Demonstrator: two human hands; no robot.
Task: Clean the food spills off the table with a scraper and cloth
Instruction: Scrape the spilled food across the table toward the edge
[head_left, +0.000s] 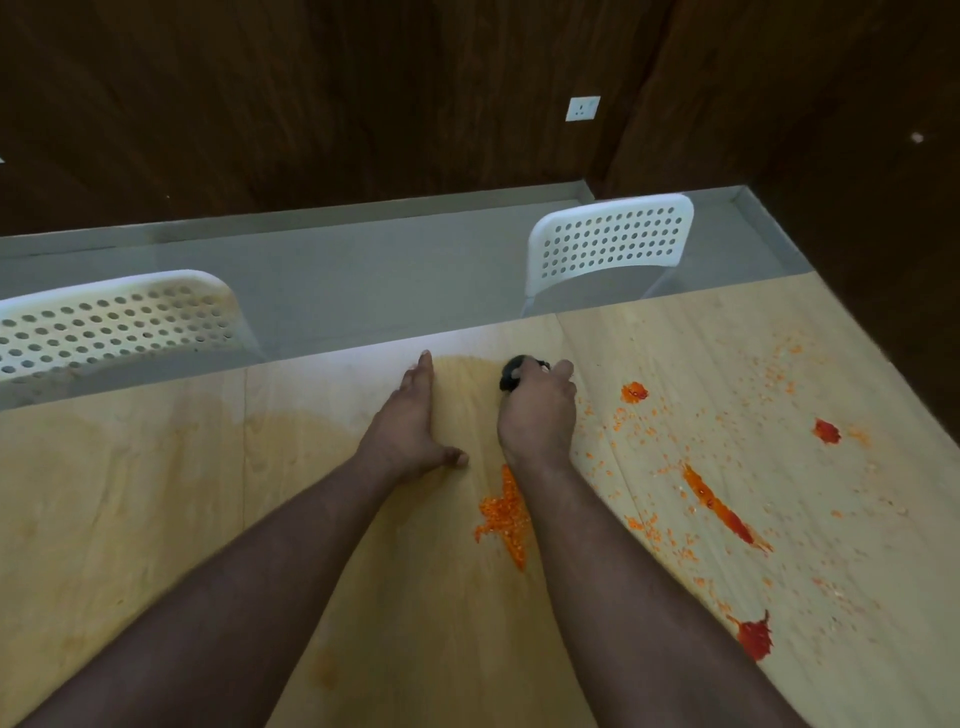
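My right hand (537, 415) grips a black-handled scraper (511, 371) near the far edge of the light wooden table (156, 519); its blade is hidden under the hand. My left hand (413, 423) lies flat on the table just left of it, fingers straight. A heap of orange crumbs (506, 514) sits under my right forearm. To the right lie a long red smear (722, 512), red blobs (754, 636) (827, 431), an orange blob (634, 392) and scattered orange bits. No cloth is in view.
Two white perforated chairs stand beyond the far table edge, one at the left (114, 322), one at the right (610, 244). Grey floor and dark wooden walls lie behind. A faint yellowish stain (322, 421) spreads left of my hands.
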